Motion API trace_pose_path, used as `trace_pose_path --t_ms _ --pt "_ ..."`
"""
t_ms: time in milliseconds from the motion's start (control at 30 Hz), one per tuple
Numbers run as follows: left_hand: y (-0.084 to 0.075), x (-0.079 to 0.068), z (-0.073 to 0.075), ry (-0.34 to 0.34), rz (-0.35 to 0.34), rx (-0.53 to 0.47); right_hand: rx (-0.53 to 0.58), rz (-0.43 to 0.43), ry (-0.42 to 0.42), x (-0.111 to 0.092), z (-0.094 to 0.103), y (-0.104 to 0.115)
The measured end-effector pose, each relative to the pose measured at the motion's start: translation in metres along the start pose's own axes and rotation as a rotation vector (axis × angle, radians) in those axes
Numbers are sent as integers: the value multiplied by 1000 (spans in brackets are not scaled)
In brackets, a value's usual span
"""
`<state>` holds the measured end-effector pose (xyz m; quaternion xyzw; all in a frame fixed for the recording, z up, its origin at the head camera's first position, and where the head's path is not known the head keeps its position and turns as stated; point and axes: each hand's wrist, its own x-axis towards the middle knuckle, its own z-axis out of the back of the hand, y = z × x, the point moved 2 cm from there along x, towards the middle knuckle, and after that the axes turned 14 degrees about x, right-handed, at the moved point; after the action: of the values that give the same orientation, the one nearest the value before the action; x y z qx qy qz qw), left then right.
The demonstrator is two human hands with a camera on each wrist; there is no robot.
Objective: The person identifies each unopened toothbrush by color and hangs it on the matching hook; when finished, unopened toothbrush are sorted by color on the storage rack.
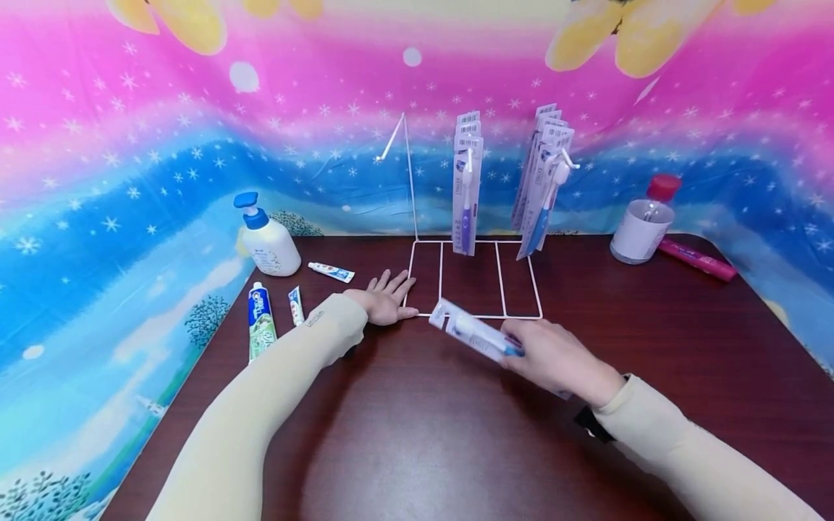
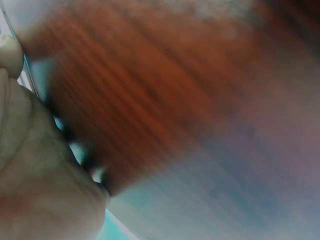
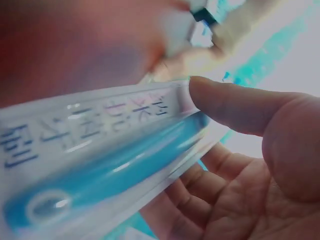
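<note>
My right hand (image 1: 554, 358) grips one end of a packaged toothbrush (image 1: 478, 336) with a blue handle, held above the table in front of a white wire rack (image 1: 410, 177). In the right wrist view, the thumb (image 3: 235, 102) presses on the clear pack and the fingers lie beneath it. With fingers spread, my left hand (image 1: 389, 298) rests at the left side of the rack's base. Packs with a purple toothbrush (image 1: 466, 217) in front hang on the middle hook. On the right hook, the front pack has a blue toothbrush (image 1: 541, 221). The left wrist view is blurred.
On the left stand a pump bottle (image 1: 270, 246), a large toothpaste tube (image 1: 260, 318) and small tubes (image 1: 332, 272). A red-capped bottle (image 1: 641, 228) and a red-pink tube (image 1: 700, 259) are at the back right. A patterned cloth (image 1: 326, 87) backs the table.
</note>
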<state>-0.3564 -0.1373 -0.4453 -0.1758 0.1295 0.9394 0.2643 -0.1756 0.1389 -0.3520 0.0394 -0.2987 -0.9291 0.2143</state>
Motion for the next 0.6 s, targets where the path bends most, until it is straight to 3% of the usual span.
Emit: trace_pose_path --t_ms 433,600 --pt "-5 -10 7 9 -8 -5 247 -71 -257 1 67 2" --pt "-4 -6 4 20 10 1 299 -64 -431 -3 89 0"
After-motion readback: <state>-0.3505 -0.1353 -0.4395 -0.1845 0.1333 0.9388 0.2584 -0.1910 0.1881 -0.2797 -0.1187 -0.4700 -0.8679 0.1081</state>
